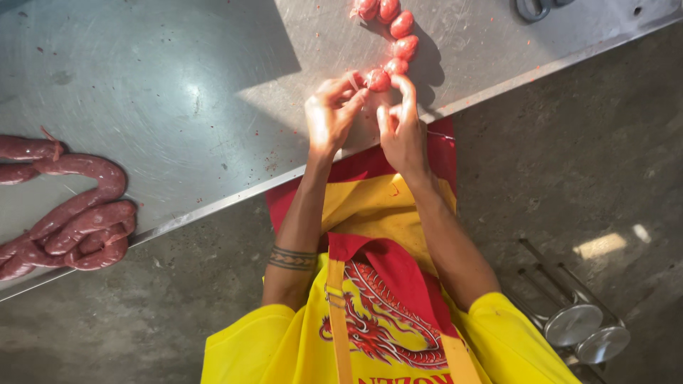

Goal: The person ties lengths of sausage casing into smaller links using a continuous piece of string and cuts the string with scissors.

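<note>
Both hands at near edge of steel surface point(178, 92), working end of small round sausage link chain point(390, 35). Left hand point(329, 114) pinching white tie string at last link point(377, 80); right hand point(400, 121) fingers pinched on same link from other side. Chain runs away from that link across surface. Links likely soft, greasy, casing tearable; best gripped at twisted necks. Big sausage coil point(67, 213) far left of chain.

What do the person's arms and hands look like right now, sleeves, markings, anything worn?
Both forearms are bare below short yellow sleeves. The left forearm carries a dark patterned band marking. Left hand and right hand wear no gloves; no rings or watch show. A red-and-yellow apron covers the front.
</note>
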